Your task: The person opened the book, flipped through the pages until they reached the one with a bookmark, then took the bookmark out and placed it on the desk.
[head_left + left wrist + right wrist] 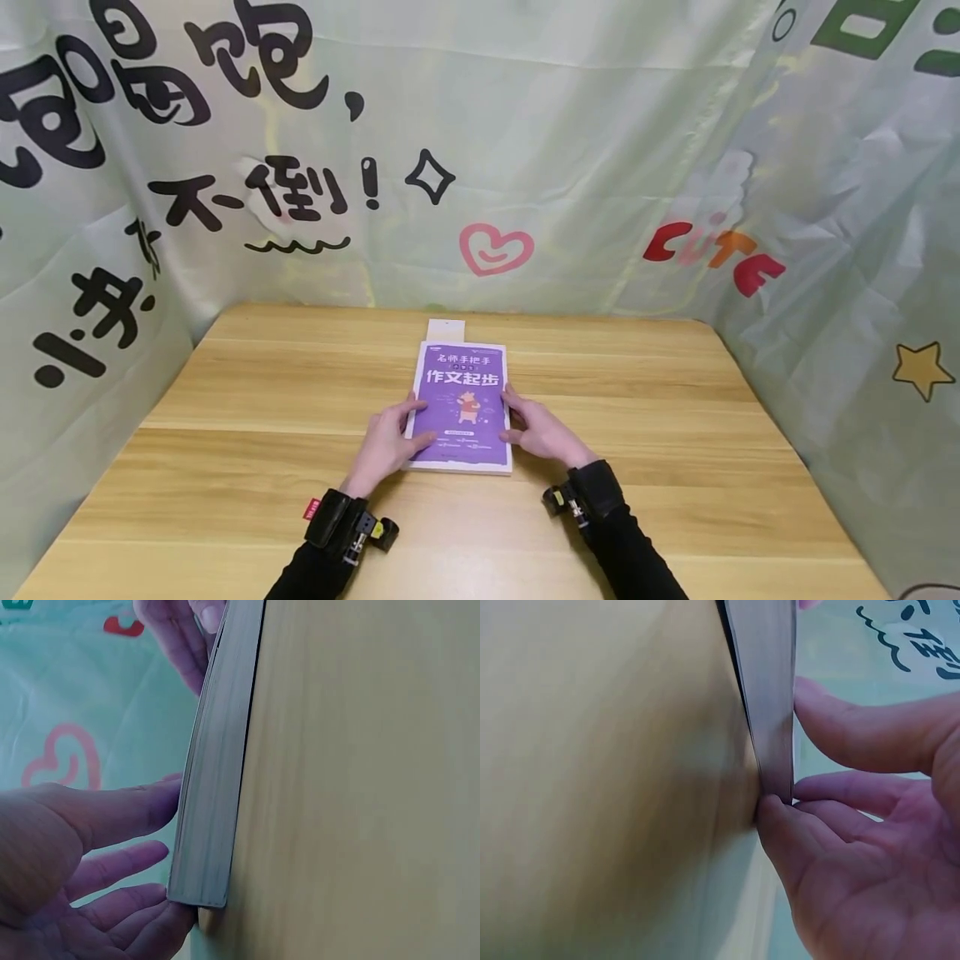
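Note:
A purple book (465,408) with white lettering and a small cartoon figure lies between both hands on the table, its cover up. My left hand (386,442) grips its left side, the thumb over the cover and fingers at the side edge. On the opposite side my right hand (546,429) holds it likewise, thumb on the cover. The thick page block (214,772) shows in the left wrist view, and in the right wrist view a fingertip reaches the lower corner of the book (769,712). A white card-like piece (446,330) sticks out past the book's far edge.
The wooden table (637,383) extends around the book on all sides. A printed fabric curtain (585,167) stands behind its far edge and along both sides. Part of a dark cable (930,588) shows at the lower right corner.

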